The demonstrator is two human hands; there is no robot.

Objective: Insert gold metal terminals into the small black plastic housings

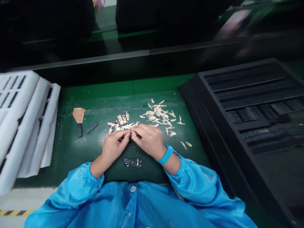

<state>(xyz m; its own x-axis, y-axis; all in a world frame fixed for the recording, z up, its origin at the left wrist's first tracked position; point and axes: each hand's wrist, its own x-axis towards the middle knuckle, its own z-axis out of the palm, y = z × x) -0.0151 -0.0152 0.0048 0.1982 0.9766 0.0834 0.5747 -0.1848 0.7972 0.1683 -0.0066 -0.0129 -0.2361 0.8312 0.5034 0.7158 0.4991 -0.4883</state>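
My left hand [115, 144] and my right hand [150, 139] meet fingertip to fingertip over the green work surface. Both are closed in a pinch, and whatever lies between the fingers is too small and hidden to name. Just beyond them is a heap of small pale flat pieces [122, 118] mixed with dark ones. A larger scatter of pale flat pieces [159, 114] spreads out beyond my right hand. Closer to my body, below the hands, lies a black part [133, 162] with light metallic spots.
A tan fan-shaped scraper [79, 117] with a black handle lies at the left beside a black strip-like part [91, 128]. White slotted trays [45, 126] are stacked at the left edge. A large black tray [204, 95] with slotted rows stands at the right.
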